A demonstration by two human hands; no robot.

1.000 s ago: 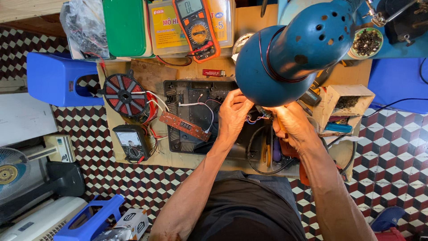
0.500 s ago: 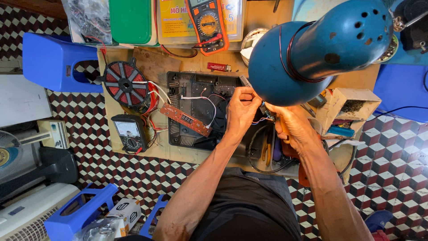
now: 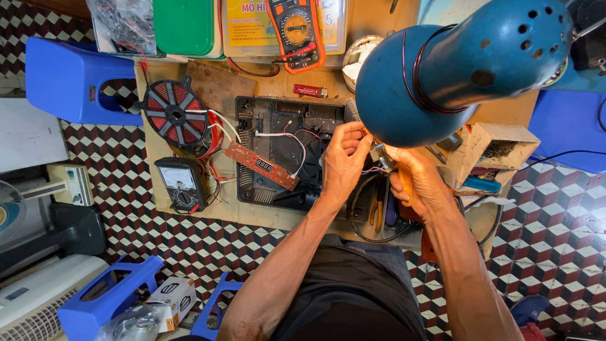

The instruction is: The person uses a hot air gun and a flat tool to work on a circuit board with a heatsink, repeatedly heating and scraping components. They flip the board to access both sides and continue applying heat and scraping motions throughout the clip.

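Under blue lamp point(image 3: 461, 69), both hands point(image 3: 346, 158) unmoved

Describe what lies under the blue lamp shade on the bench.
Under the blue lamp shade, the left hand and right hand meet over thin wires at the black open casing. The shade covers whatever they pinch, and the bench behind it.

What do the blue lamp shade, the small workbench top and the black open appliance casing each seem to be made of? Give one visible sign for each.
Lamp shade: probably painted metal; glossy blue with chipped spots and punched vent holes.
Workbench top: wood or plywood, by its pale, bare, stained surface.
Appliance casing: likely moulded plastic; matt black with ribbed vent slots.
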